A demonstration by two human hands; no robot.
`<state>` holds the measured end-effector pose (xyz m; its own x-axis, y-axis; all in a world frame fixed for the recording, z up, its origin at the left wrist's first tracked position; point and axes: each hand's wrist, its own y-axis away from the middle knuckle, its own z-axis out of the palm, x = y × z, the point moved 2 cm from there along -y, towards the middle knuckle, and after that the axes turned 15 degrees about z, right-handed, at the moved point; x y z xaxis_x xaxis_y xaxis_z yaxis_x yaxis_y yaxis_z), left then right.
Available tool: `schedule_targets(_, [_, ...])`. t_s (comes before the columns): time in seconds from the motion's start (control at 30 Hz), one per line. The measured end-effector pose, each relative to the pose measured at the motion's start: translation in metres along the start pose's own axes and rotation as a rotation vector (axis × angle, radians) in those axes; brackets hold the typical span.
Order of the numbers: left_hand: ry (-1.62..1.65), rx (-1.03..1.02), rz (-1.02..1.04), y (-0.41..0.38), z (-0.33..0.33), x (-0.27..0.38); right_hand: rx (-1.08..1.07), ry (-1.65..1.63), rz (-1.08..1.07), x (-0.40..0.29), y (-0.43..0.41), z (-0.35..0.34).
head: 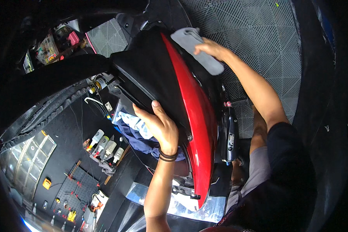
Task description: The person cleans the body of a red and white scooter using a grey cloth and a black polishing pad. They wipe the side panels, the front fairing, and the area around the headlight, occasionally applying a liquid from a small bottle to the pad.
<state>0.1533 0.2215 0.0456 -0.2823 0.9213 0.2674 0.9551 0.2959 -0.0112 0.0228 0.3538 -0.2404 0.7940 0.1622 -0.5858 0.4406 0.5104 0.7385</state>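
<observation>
In the middle is a motorcycle or scooter body, with a glossy red side panel running along a black seat-like section. My left hand rests against the near edge of the black section, thumb and fingers spread, and grips nothing. Two dark bands circle that wrist. On the far side of the red panel, my right hand holds a folded grey cloth. The cloth lies over the glossy black bodywork beside the panel; its contact underneath is hidden.
Grey grated tiles cover the floor. A dark cylindrical part is beside the body. Blue fabric lies near my left hand. Several bottles and a pegboard with tools are along a dark wall. A wire basket is at upper left.
</observation>
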Motion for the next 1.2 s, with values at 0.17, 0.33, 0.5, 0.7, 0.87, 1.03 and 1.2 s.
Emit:
schedule_targets(0.17, [-0.094,-0.021,-0.028,0.009,-0.003,-0.012,0.032,0.156,-0.053,-0.062,0.019,0.023])
schedule_targets(0.33, [-0.133,-0.037,0.119,-0.013,0.008,0.002,0.157,0.116,-0.148,-0.078,-0.078,-0.005])
schedule_targets(0.5, [-0.106,0.045,0.075,-0.006,0.001,-0.002,0.184,0.079,-0.071,-0.005,0.043,0.019])
schedule_targets(0.7, [-0.157,0.045,0.159,-0.010,0.001,-0.006,0.025,-0.183,0.194,0.124,0.150,0.020])
schedule_targets(0.87, [-0.158,0.081,0.294,-0.010,0.002,-0.018,0.003,0.053,0.364,0.158,0.190,-0.019])
schedule_targets(1.03, [-0.194,0.101,0.283,-0.013,0.005,-0.018,0.141,-0.367,0.281,0.135,0.178,0.004])
schedule_targets(1.2, [-0.189,0.034,0.192,-0.017,0.004,-0.012,0.368,-0.107,0.079,0.181,0.209,0.130])
